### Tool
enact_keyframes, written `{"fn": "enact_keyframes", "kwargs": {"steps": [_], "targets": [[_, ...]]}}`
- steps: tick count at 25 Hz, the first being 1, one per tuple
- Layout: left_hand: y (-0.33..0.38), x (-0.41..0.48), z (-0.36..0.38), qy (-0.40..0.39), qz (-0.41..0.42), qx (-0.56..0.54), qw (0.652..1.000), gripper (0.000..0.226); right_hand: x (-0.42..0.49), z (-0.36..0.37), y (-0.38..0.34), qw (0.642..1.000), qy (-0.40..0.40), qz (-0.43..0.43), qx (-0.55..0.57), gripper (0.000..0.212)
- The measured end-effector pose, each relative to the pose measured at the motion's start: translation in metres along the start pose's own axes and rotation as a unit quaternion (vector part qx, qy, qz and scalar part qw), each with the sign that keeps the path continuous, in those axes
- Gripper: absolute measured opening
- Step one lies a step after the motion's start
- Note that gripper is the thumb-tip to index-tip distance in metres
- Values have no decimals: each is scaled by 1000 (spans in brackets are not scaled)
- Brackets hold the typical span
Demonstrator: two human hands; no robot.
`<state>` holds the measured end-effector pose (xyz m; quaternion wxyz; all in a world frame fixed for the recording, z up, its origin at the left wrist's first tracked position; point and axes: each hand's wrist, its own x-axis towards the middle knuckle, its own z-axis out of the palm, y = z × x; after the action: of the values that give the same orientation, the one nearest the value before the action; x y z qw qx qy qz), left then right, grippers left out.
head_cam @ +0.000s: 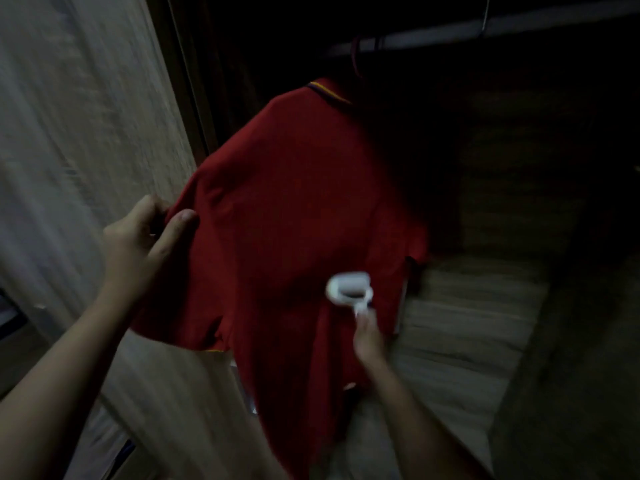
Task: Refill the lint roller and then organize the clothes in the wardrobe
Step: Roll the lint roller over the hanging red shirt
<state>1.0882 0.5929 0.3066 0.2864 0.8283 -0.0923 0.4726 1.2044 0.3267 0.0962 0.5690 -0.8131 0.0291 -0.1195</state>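
Pale wood grain fills the wardrobe door [86,133] at far left, and just beside it we see the left hand [145,233] pinching the red shirt [294,202] by its sleeve edge, thumb against curled fingers. The shirt hangs in the dark wardrobe — in front of its lower part sits the white lint roller [349,289], blurred, its handle gripped from below by the right hand [369,337]. Up right runs the rail [485,27].
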Motion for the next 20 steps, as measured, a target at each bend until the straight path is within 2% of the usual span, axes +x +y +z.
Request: {"fn": "enact_keyframes", "kwargs": {"steps": [1, 4, 6, 7, 9, 10, 11, 13, 14, 16, 17, 19, 20], "targets": [[0, -1, 1, 11, -4, 0, 1000, 57, 19, -11, -17, 999, 23, -24, -13, 37], [-4, 1, 0, 20, 6, 10, 1000, 51, 74, -43, -72, 996, 69, -35, 42, 36], [-4, 1, 0, 23, 19, 17, 999, 44, 58, -26, -39, 997, 57, -39, 23, 34], [-4, 1, 0, 20, 21, 16, 999, 42, 39, -3, -2, 1000, 1, -7, 14, 36], [-7, 1, 0, 17, 22, 14, 1000, 39, -6, 30, 59, 995, -89, 53, -2, 61], [-8, 2, -1, 15, 21, 15, 1000, 37, -6, 40, 92, 995, -86, 38, -29, 79], [-8, 3, -1, 13, 18, 20, 1000, 37, -4, 47, 106, 996, -76, 24, -35, 87], [-9, 3, -2, 11, 13, 15, 1000, 39, 4, 22, 74, 998, -26, 55, -34, 77], [-8, 3, -2, 16, 10, 6, 1000, 39, 8, 9, 22, 997, -3, 79, -22, 69], [-9, 1, 0, 23, 2, -9, 1000, 41, 35, -9, -38, 997, -10, 64, 28, 49], [-8, 0, 1, 23, 2, -13, 1000, 45, 41, -17, -62, 999, -17, 24, 28, 43], [-6, 0, 1, 26, 5, -20, 999, 40, 20, -11, -76, 998, -39, -27, 28, 37], [-5, 0, 0, 22, 6, -24, 999, 38, -3, 1, -62, 996, -66, -25, 45, 36]]}}
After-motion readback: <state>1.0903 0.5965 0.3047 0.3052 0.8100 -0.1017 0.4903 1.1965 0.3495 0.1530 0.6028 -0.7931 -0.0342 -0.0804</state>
